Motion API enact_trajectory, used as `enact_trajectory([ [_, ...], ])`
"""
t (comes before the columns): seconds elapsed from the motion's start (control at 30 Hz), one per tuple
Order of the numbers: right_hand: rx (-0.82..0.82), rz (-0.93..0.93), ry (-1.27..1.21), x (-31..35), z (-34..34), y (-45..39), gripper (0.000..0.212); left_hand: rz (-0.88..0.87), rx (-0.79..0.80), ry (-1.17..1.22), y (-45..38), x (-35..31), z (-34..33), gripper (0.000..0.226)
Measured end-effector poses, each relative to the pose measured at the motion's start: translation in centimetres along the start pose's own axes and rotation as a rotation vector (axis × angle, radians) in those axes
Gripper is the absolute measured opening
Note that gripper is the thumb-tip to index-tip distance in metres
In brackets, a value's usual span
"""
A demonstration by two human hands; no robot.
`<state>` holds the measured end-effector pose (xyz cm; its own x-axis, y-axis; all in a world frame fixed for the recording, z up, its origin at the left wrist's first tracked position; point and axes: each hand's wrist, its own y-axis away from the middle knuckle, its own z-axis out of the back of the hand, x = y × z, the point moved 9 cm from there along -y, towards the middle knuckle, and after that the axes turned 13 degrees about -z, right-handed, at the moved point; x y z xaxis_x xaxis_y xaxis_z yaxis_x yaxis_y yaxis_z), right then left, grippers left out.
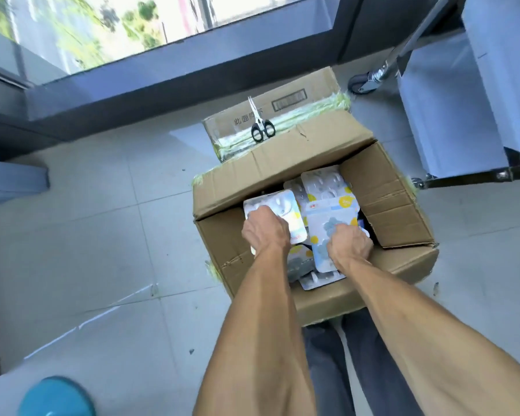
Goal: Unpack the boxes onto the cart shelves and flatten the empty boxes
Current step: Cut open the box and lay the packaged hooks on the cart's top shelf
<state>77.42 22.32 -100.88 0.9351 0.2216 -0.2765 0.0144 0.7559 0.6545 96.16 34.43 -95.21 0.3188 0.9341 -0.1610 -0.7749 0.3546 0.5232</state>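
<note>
The tiled floor (102, 235) runs up to a dark window frame (162, 85); at the right stands the cart (451, 115), its grey shelves on a metal frame with a caster wheel (361, 83); in the middle of the floor sits the open cardboard box (327, 301), flaps spread, full of blister packs (323, 183); behind it, touching its far flap, lies a second taped box (282, 100) with a pair of scissors (260, 127) resting on top; inside the open box the left hand (266, 231) is curled around one blister pack at the left side, while the right hand (348, 244) grips another pack just beside it.
</note>
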Motion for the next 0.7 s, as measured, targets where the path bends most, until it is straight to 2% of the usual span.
enact_trajectory([
  [0.1, -0.029, 0.041, -0.047, 0.5, 2.4, 2.3, 0.02, 0.035, 0.001, 0.047, 0.6, -0.6, 2.1, 0.017],
  [0.27, -0.09, 0.082, -0.097, 0.1, 12.1, 5.8, 0.026, -0.012, 0.028, 0.038, 4.0, -4.7, 8.6, 0.016],
  [0.37, -0.187, 0.083, -0.132, -2.1, 20.2, 8.9, 0.028, -0.071, -0.001, 0.028, 6.5, -8.1, 15.2, 0.018],
  [0.53, -0.341, 0.119, -0.227, -7.6, 37.8, 16.4, 0.033, -0.173, -0.139, 0.081, 13.3, -15.7, 30.1, 0.026],
  [0.7, -0.475, 0.13, -0.374, -16.6, 54.9, 22.5, 0.032, -0.292, -0.29, 0.239, 21.0, -27.4, 43.0, 0.032],
])
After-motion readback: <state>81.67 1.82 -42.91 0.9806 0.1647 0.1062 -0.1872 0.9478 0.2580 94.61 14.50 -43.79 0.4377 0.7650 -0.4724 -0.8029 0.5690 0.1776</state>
